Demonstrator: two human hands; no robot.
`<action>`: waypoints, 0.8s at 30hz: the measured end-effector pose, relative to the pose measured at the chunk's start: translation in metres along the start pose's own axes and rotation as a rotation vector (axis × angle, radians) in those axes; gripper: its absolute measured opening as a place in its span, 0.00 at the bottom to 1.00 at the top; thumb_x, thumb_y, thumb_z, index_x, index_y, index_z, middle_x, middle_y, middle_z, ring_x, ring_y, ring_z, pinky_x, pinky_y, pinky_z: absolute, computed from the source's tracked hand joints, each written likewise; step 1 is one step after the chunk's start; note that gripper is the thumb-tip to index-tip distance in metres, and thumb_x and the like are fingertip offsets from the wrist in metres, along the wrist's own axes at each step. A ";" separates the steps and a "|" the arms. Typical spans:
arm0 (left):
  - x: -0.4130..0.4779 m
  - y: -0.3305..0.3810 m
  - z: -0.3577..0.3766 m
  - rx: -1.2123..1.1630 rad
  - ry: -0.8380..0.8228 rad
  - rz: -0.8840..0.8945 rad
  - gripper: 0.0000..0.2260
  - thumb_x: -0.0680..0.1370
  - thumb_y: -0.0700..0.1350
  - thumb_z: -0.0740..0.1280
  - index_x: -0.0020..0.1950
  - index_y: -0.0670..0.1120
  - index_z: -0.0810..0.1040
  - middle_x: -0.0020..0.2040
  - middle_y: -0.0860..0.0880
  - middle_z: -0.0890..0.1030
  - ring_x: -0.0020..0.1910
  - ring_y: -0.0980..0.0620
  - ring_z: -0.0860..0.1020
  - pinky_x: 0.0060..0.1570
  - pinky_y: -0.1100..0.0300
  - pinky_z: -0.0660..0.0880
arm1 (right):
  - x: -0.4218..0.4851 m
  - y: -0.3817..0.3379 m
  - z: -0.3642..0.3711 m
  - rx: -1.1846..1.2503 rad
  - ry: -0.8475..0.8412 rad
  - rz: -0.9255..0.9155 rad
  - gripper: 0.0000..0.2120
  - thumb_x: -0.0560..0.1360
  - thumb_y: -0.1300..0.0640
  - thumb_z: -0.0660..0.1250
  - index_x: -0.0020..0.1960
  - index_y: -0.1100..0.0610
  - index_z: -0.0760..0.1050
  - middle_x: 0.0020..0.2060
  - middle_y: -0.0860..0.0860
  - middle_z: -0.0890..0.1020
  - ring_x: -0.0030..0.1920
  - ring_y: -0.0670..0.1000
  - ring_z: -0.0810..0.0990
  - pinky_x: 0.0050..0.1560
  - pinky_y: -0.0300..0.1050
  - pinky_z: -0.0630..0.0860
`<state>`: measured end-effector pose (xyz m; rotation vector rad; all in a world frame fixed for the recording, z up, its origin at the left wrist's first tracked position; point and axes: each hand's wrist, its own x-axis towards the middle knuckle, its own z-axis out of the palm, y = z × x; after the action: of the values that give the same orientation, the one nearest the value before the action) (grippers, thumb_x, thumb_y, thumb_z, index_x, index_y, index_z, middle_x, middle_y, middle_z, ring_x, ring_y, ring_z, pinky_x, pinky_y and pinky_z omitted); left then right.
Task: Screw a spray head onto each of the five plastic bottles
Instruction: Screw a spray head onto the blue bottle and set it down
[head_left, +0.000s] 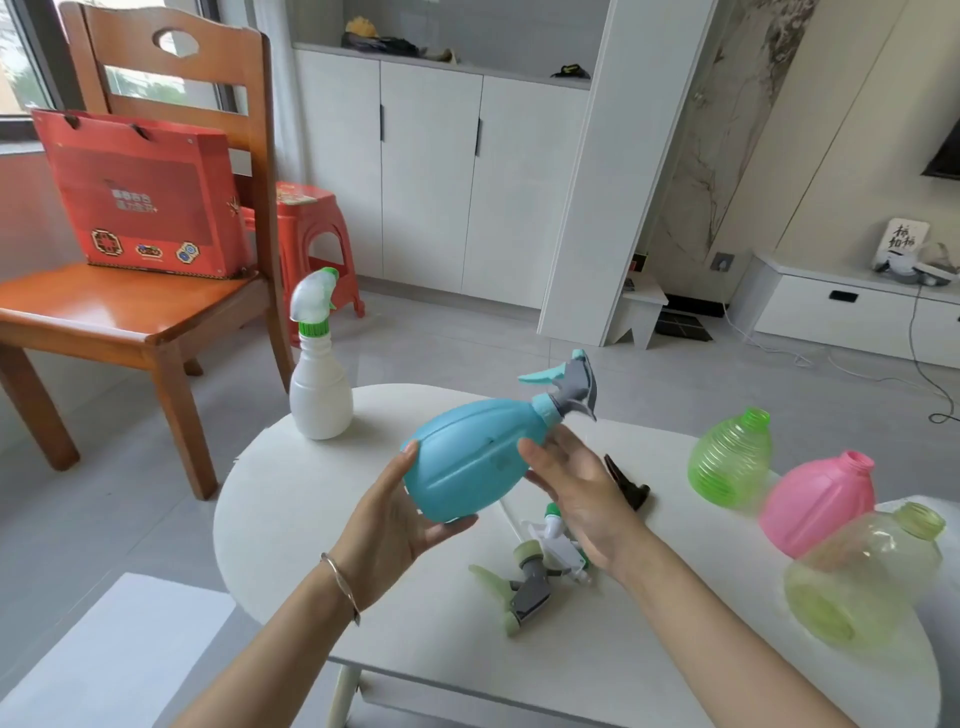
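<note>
Your left hand (400, 519) grips the blue bottle (467, 462) by its base, tilted above the table (291, 493); your right hand (576, 493), fingers straight, holds nothing just beside it.

Spray heads (531, 590) left of headless bottles (815, 501)

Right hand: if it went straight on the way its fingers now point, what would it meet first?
Most likely the blue bottle, near its neck: the open right hand points its fingers at it, while the left hand grips its base. Depth is unclear; the fingertips may already touch it.
</note>
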<state>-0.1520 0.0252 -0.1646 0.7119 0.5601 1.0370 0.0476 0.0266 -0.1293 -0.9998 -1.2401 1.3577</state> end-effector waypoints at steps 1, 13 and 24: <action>0.000 0.001 -0.001 -0.023 -0.004 -0.002 0.24 0.73 0.59 0.64 0.68 0.53 0.72 0.66 0.45 0.77 0.57 0.44 0.80 0.48 0.51 0.81 | 0.001 0.003 0.007 -0.020 -0.040 0.008 0.27 0.68 0.49 0.74 0.64 0.52 0.72 0.60 0.48 0.80 0.61 0.45 0.78 0.61 0.41 0.74; 0.003 0.044 -0.049 0.431 0.272 0.111 0.20 0.70 0.66 0.57 0.58 0.61 0.74 0.56 0.52 0.82 0.54 0.51 0.82 0.50 0.56 0.79 | 0.057 0.024 0.084 -0.200 -0.019 -0.055 0.40 0.59 0.47 0.79 0.66 0.46 0.64 0.59 0.46 0.77 0.58 0.46 0.77 0.56 0.46 0.78; 0.047 0.096 -0.133 0.927 0.678 0.432 0.28 0.78 0.51 0.63 0.75 0.44 0.57 0.73 0.43 0.62 0.68 0.48 0.66 0.65 0.57 0.63 | 0.135 0.061 0.089 -0.493 0.091 -0.088 0.40 0.59 0.56 0.81 0.61 0.40 0.60 0.59 0.44 0.73 0.61 0.46 0.72 0.59 0.46 0.74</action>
<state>-0.2826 0.1335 -0.1824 1.3331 1.5815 1.4264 -0.0689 0.1468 -0.1715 -1.3099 -1.5682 0.9422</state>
